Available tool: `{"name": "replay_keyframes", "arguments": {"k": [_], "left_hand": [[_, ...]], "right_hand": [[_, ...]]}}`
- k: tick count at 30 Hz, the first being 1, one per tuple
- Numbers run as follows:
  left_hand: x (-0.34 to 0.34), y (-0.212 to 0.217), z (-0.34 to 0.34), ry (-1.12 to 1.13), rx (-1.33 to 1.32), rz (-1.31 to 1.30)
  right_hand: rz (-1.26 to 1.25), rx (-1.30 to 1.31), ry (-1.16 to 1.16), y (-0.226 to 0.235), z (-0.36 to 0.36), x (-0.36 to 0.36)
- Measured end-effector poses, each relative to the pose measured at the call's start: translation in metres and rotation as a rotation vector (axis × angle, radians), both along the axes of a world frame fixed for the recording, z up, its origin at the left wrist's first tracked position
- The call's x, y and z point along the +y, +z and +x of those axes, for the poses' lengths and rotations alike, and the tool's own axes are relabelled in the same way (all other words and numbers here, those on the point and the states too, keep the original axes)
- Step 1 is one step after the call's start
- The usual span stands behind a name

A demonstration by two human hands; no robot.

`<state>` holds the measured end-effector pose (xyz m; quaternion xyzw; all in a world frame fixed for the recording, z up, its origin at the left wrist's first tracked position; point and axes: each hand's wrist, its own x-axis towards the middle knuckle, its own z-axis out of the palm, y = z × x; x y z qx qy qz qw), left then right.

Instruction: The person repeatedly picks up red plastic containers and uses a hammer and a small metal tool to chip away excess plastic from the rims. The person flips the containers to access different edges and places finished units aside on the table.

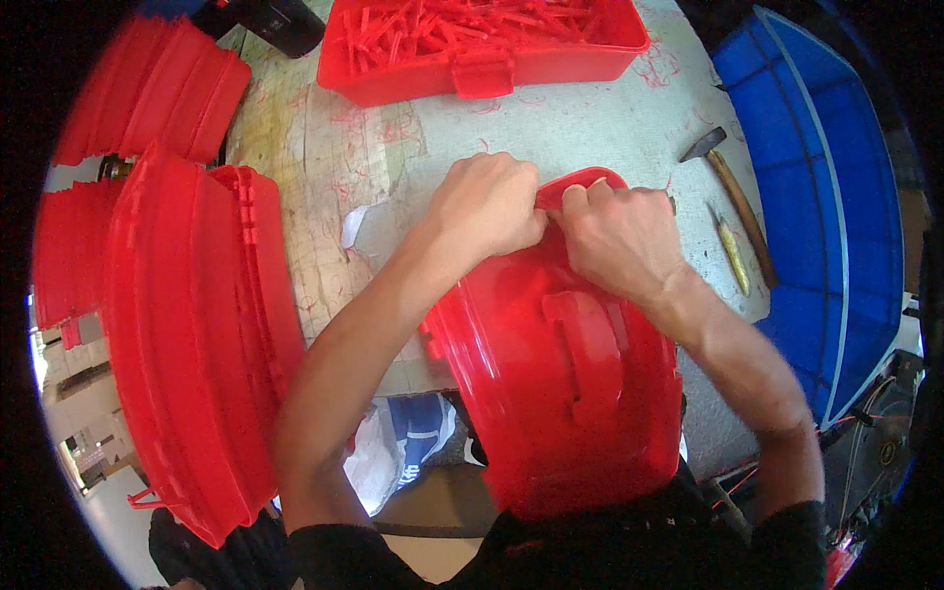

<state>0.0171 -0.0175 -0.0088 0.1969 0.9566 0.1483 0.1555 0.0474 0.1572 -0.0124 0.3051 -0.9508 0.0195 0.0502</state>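
Note:
A glossy red plastic lid (501, 393) with a raised handle at its middle leans from the worktable's near edge toward my body. Both hands are at its far end. My left hand (492, 202) is closed, knuckles up, against the far left part of the rim; what its fingers pinch is hidden beneath it. Close beside it, my right hand (619, 231) is curled over the far right part of the rim, thumb and fingers bent onto the edge. The two hands almost meet.
A red box (393, 91) of red plastic strips stands at the far side. Stacked red plastic parts (182, 324) rise at left. On the right lie a hammer (737, 197), a yellow-handled pointed tool (731, 254) and a blue crate (806, 197). Red shavings litter the worktable (324, 197).

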Motion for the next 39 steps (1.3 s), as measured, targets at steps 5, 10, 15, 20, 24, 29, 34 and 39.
{"name": "replay_keyframes", "arguments": {"k": [5,10,15,20,24,29,34,39], "left_hand": [[0.003,0.001,0.001,0.004,0.022,-0.052],[0.003,0.002,0.0,-0.004,0.074,-0.075],[0.002,-0.001,-0.003,0.025,0.05,-0.046],[0.002,0.001,-0.009,0.004,-0.003,-0.084],[0.001,0.0,-0.01,-0.015,0.023,-0.065],[-0.005,-0.01,-0.009,-0.049,0.076,-0.006],[-0.006,-0.008,-0.011,0.037,0.054,-0.055],[0.003,0.002,-0.01,0.011,0.037,-0.054]], "right_hand": [[0.002,0.017,-0.071,0.002,0.008,-0.008],[0.238,0.097,0.155,0.018,-0.002,-0.01],[0.325,0.05,0.219,0.021,-0.013,-0.013],[0.116,-0.133,-0.136,0.013,-0.008,-0.012],[0.188,-0.034,-0.055,0.017,-0.008,-0.014],[0.466,0.13,0.386,0.032,-0.023,-0.026],[0.286,0.013,0.085,0.027,-0.016,-0.027],[0.134,-0.103,-0.243,0.011,-0.004,-0.025]]}}
